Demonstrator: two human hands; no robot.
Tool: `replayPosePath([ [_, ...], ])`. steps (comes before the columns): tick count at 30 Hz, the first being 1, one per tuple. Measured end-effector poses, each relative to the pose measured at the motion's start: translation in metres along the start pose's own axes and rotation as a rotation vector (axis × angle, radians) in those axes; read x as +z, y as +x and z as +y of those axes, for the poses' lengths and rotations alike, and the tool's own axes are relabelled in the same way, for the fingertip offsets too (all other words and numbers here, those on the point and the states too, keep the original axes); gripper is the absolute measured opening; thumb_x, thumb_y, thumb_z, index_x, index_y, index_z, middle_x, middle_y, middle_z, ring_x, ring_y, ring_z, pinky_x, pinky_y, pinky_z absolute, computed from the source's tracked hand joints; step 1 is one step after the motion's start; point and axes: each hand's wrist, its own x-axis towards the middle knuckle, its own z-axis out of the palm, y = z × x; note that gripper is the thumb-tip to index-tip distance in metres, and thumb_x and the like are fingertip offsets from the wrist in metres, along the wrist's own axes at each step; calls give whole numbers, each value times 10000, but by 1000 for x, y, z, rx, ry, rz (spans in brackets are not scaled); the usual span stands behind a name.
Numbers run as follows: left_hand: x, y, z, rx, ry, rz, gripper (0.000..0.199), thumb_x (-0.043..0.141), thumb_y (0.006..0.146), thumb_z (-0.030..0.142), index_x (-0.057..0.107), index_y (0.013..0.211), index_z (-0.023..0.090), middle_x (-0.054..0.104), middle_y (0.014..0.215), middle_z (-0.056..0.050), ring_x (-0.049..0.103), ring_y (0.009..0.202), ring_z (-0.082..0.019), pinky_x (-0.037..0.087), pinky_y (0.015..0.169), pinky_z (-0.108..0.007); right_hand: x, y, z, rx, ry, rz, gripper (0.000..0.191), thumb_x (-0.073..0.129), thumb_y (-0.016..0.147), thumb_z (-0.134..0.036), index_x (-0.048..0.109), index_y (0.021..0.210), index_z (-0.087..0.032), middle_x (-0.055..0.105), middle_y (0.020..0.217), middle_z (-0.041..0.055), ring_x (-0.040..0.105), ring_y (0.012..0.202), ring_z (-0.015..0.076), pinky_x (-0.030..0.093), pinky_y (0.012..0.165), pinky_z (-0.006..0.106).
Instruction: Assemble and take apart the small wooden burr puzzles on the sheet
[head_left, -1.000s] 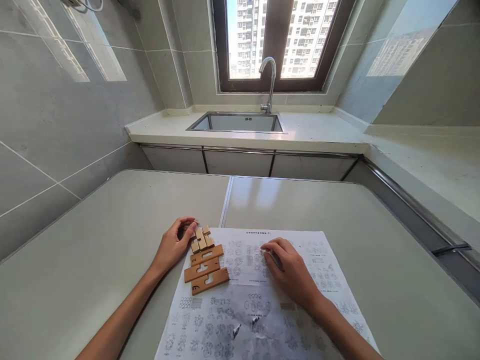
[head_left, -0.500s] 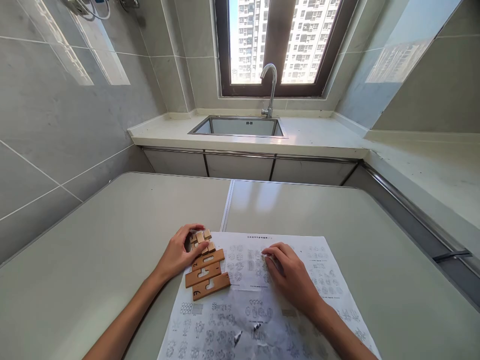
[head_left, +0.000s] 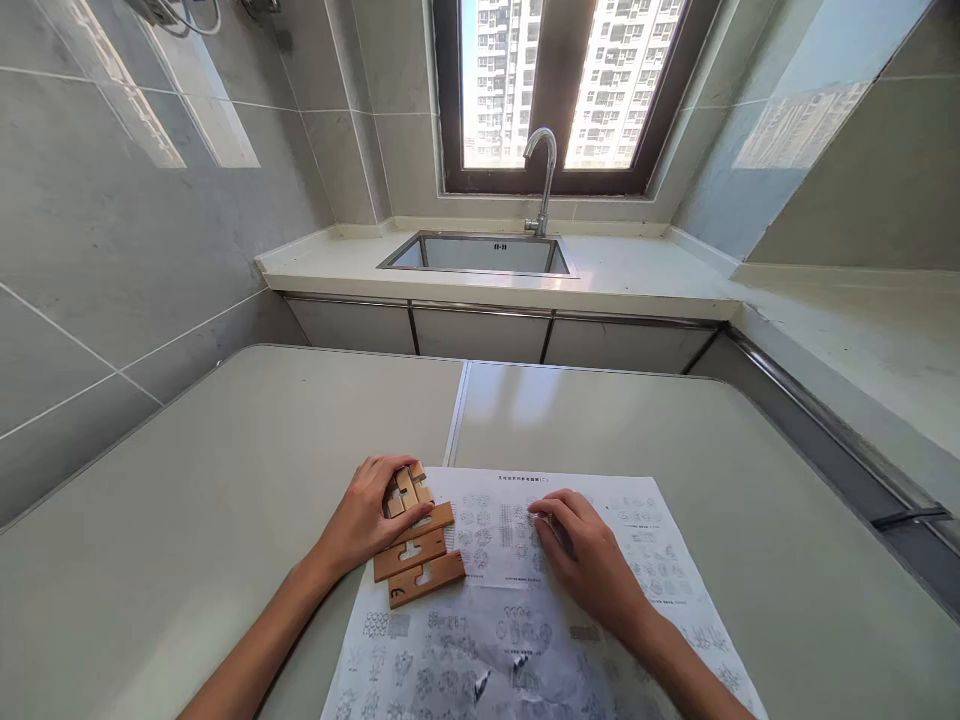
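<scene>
The work looks to be at a laying-out stage. Three wooden bars lie flat in a stepped row on the printed sheet (head_left: 491, 592), which is spread on the surface (head_left: 187, 500): the upper bar (head_left: 439, 518), the middle bar (head_left: 428, 549) and the lower bar (head_left: 444, 573). Just beyond them the paler blocks (head_left: 407, 490) sit grouped at the sheet's far left corner. None of the bars is seen fitted into another, so any joining of them appears undone.

The left hand (head_left: 367, 510) has a narrow grip round the blocks, fingers at their far side and thumb on the near side, lying over part of the upper bar. The right hand (head_left: 577, 545) rests on the sheet with fingers curled; whether its grip holds anything cannot be told (the palm is turned away).

A second ago the left hand was beside the blocks, its thumb clear of the upper bar; now it wraps them and the thumb covers some of that bar. The blocks look packed closer together than before. The bars keep their stepped order, and the right hand has barely moved.
</scene>
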Motion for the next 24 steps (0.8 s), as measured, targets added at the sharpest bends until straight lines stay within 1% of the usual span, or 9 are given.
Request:
replayPosePath([
  [3, 1, -1, -1, -7, 3, 6, 512, 693, 946, 599, 577, 1315, 263, 679, 1243, -85, 621, 1157, -309, 530, 984, -445, 0, -1, 0, 13, 7, -14, 189, 495, 1084, -262, 673, 1148, -277, 680, 1132, 86, 684, 1000, 261, 612, 843, 423],
  [6, 2, -1, -1, -19, 1, 14, 505, 698, 942, 597, 582, 1301, 260, 687, 1226, -79, 635, 1135, -301, 536, 971, -436, 0, -1, 1, 12, 6, -3, 184, 501, 1082, -272, 676, 1139, -280, 686, 1123, 86, 690, 982, 262, 613, 822, 417],
  [10, 1, 0, 1, -23, -1, 37, 507, 712, 925, 609, 602, 1271, 256, 700, 1205, -73, 659, 1093, -291, 553, 931, -420, 0, -2, 1, 5, 0, 11, 181, 509, 1076, -269, 681, 1133, -286, 695, 1117, 85, 694, 999, 268, 612, 823, 413],
  [16, 3, -1, 0, -58, 2, 84, 561, 735, 892, 639, 618, 1274, 245, 716, 1194, -76, 693, 1058, -288, 572, 908, -417, 1, -2, 3, 7, -2, -7, 186, 496, 1080, -270, 674, 1134, -275, 691, 1131, 96, 688, 1012, 275, 606, 847, 433],
  [24, 4, -4, 0, -51, 15, 114, 542, 742, 887, 619, 629, 1267, 249, 733, 1197, -73, 712, 1035, -285, 584, 916, -418, 1, -3, 4, -2, 8, -1, 188, 496, 1083, -296, 677, 1129, -275, 692, 1129, 98, 690, 1030, 280, 608, 851, 434],
])
